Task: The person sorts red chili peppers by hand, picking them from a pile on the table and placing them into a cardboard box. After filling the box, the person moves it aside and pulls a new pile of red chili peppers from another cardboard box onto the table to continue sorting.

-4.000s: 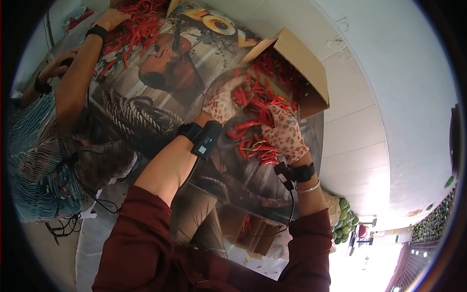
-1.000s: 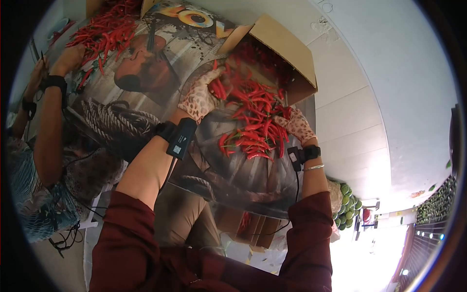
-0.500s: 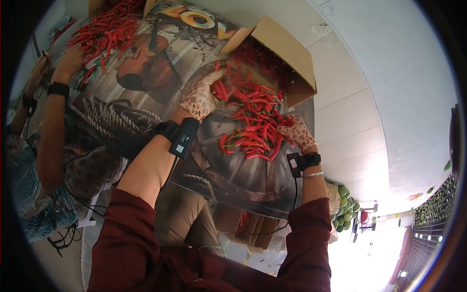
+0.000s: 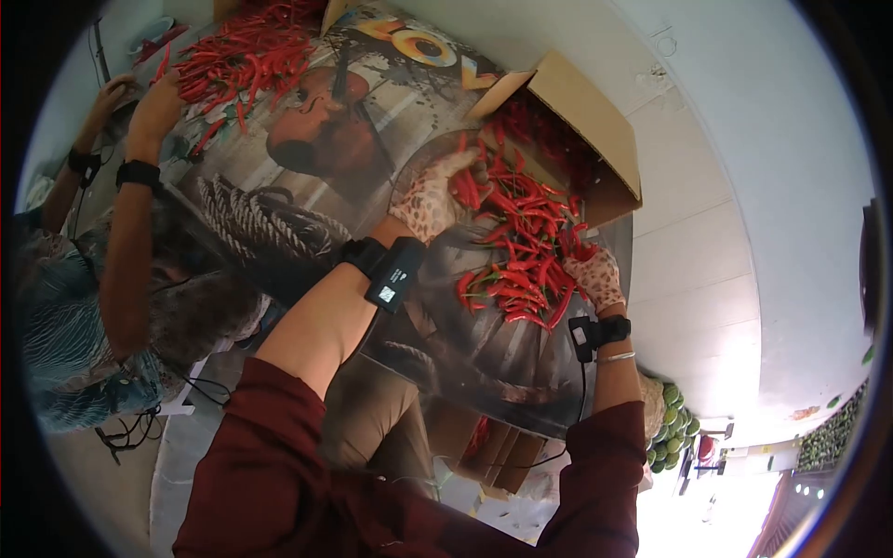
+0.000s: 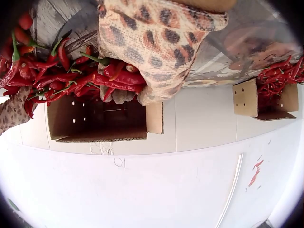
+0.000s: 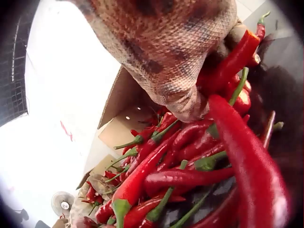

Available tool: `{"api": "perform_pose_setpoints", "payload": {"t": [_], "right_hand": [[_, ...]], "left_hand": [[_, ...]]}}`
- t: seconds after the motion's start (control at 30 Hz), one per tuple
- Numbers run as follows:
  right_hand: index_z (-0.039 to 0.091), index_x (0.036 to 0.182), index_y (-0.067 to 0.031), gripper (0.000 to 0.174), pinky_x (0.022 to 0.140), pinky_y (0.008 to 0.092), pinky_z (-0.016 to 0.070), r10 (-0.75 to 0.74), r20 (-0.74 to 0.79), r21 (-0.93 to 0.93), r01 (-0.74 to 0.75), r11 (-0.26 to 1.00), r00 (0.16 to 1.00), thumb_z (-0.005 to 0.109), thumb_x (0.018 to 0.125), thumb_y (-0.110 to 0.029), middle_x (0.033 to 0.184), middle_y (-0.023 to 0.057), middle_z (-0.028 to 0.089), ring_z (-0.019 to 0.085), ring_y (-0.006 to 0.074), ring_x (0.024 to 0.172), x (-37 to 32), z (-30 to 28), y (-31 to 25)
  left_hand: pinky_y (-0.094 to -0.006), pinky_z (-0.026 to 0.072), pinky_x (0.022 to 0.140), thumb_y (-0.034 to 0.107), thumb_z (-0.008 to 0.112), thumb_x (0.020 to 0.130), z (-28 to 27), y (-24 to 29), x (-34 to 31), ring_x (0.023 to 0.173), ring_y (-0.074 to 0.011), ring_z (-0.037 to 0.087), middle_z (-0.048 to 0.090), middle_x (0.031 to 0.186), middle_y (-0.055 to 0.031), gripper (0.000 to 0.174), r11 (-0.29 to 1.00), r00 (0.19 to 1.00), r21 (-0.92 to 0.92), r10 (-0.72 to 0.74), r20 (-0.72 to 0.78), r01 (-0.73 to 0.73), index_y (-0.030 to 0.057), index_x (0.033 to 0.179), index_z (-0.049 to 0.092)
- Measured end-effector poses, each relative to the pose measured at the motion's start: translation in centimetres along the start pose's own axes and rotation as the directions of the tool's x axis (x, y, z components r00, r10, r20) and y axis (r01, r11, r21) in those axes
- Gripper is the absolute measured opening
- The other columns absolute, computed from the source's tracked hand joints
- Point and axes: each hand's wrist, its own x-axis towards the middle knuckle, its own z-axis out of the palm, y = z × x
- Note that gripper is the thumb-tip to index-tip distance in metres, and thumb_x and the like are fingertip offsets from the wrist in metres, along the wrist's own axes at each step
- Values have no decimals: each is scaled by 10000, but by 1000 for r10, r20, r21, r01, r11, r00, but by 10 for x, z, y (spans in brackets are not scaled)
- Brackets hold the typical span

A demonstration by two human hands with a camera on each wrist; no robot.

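Note:
My left hand, in a spotted glove, grips a small bunch of red chili peppers at the left of the pile. Their stems and bodies stick out past the curled fingers in the left wrist view. My right hand, gloved alike, is at the pile's right edge. In the right wrist view its fingers close round a few chilies, part of them hidden behind the glove. Between both hands the loose chili pile spreads over the printed tablecloth. It runs back to an open cardboard box lying on its side.
At the left another person's hand is beside a second chili heap, spilling from another box. A wall borders the table on the right. Below the table edge stands a further carton; green round produce lies at right.
Since four seconds ago my right hand has gone from mid-pile to its right edge. My left hand keeps its bunch at the left. The other person's hand has drawn back from their heap.

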Motion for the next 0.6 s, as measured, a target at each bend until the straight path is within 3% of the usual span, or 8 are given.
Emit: {"api": "perform_pose_setpoints", "payload": {"t": [0.03,0.13,0.2,0.23,0.33,0.4,0.5,0.6], "right_hand": [[663,1001,-58,410,812,387,485,14,22,32,-14,999,1000,685,710,-346,954,187,659,625,334,913,1,0,2],[680,947,-60,370,776,381,494,-7,-15,77,8,997,1000,678,706,-341,887,172,670,644,314,843,-4,2,7],[666,952,-23,374,728,345,501,20,-77,278,2,961,997,706,700,-295,843,142,678,649,252,761,-1,3,14],[655,929,6,317,656,292,491,78,-74,597,-19,802,994,717,709,-213,779,82,662,603,156,680,-1,2,10],[655,933,-6,224,582,245,438,123,-38,719,-58,693,992,697,777,-161,758,-9,604,526,82,658,-9,-32,-3],[655,898,-14,206,580,240,430,62,-32,774,-14,633,998,704,776,-174,751,-1,602,526,82,650,-13,-53,-36],[651,888,-20,193,584,235,455,-73,22,694,37,719,997,704,778,-169,732,-4,603,542,80,641,-13,-64,-84],[656,894,-5,216,605,238,466,-235,-48,764,187,617,971,691,783,-187,740,10,636,561,85,644,-7,-46,-125]], "left_hand": [[-334,555,706,171,632,856,-1,0,-1,766,-183,621,619,836,-60,213,999,1000,-39,-6,29,7,63,1034,587],[-344,558,691,203,646,844,-1,-1,1,748,-178,621,618,840,-64,237,1000,1000,19,13,11,-13,64,1026,584],[-356,545,779,150,615,859,-8,0,4,860,-193,611,621,927,-81,240,999,999,-30,-28,34,29,30,1065,583],[-357,546,776,154,615,860,-7,1,5,845,-196,614,622,919,-82,236,998,997,-33,-51,52,53,24,1055,586],[-361,550,778,158,615,861,-9,0,5,814,-204,624,624,903,-90,223,993,994,-72,-94,61,98,6,1023,595],[-379,550,789,145,603,865,-7,-1,6,835,-222,628,624,905,-107,210,997,996,-75,-26,89,33,-3,1013,580],[-386,549,802,131,584,871,-2,-1,0,858,-240,630,622,937,-132,206,987,993,-152,-39,110,56,-14,1016,556],[-397,552,800,116,562,880,-3,-2,3,870,-268,632,611,982,-162,193,979,980,-191,-35,195,73,-22,1013,536]]}}
